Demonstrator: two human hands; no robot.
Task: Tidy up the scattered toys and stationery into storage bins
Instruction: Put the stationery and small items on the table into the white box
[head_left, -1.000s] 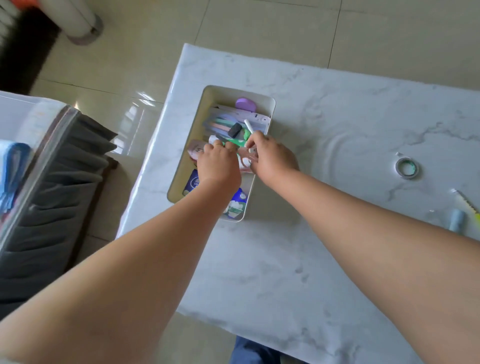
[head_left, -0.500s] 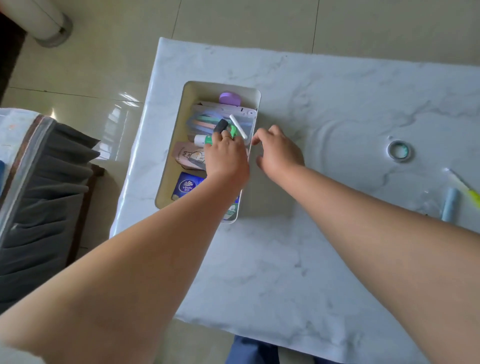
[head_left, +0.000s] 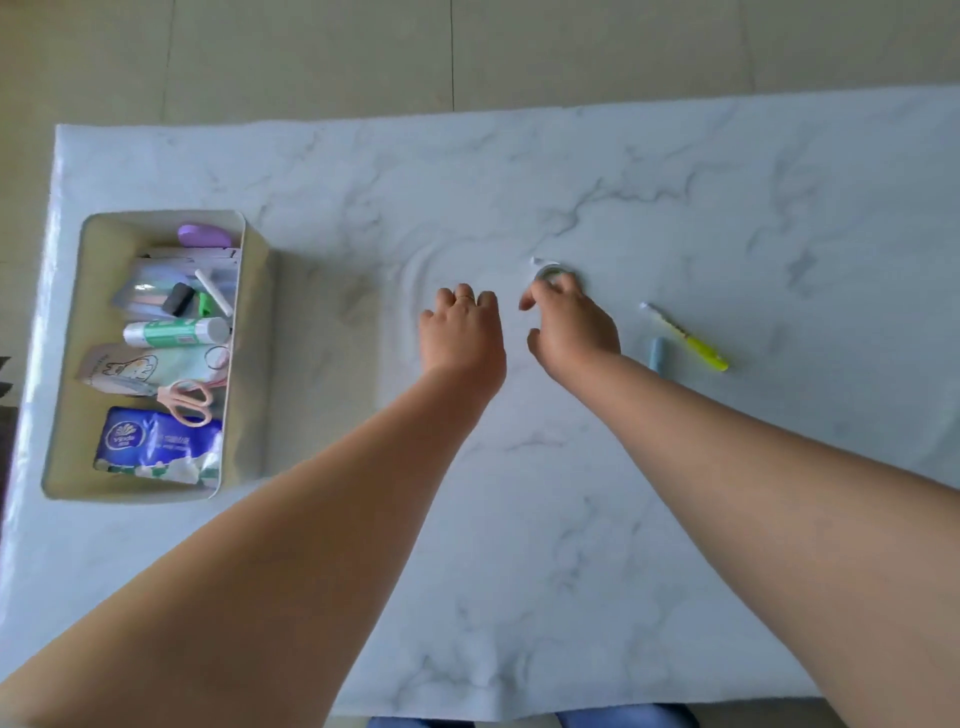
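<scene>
Nearest the camera, two bare forearms run up from the bottom edge toward the middle of the frame over the marble table (head_left: 519, 519). At centre the left hand (head_left: 462, 338) hovers low with its fingers loosely curled, holding nothing. Just right of it, the right hand (head_left: 569, 325) has its fingertips down on the tape roll (head_left: 551, 272), which lies flat on the table; whether the fingers have closed round it I cannot tell. Further right lie a yellow highlighter (head_left: 688, 340) and a blue marker (head_left: 657, 353), partly hidden by the forearm. The storage bin (head_left: 249, 364) sits at the left, already holding scissors (head_left: 189, 400), a glue stick (head_left: 174, 332) and a tissue pack (head_left: 156, 441). To lift the roll cleanly, the thumb should probably hook its outer rim against the fingers, minding the loose tape end at its upper left.
</scene>
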